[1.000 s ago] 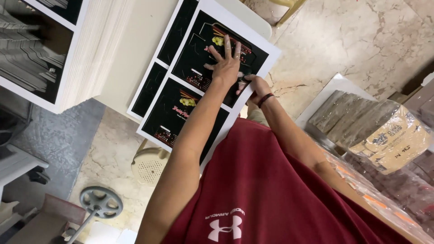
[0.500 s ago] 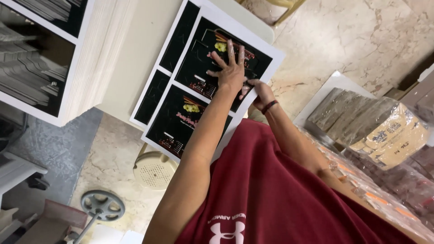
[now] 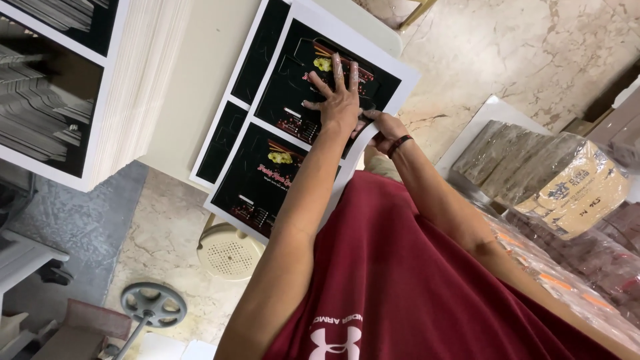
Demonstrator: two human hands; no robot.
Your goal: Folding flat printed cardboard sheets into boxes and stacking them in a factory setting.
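With the left hand (image 3: pixel 340 100) spread flat on the black printed sheet (image 3: pixel 300 127) at upper centre and the right hand (image 3: pixel 383 130) pinching its white edge, firm even pressure should keep the sheet square while the edge lifts.

The printed sheet (image 3: pixel 313 127) is seen to be white at its border, with black panels on which yellow, red and orange motifs are printed. A second such sheet (image 3: pixel 233 107), black on white, is partly covered by it. The table top (image 3: pixel 200 67) beneath is coloured cream. A dark red shirt (image 3: pixel 400 287) with a white emblem is worn, and a dark band (image 3: pixel 399 145) is seen at the wrist. The floor (image 3: pixel 533 47) is patterned in beige veined marble. A stack of white sheets (image 3: pixel 133 87) is edged pale cream at the table's left edge.
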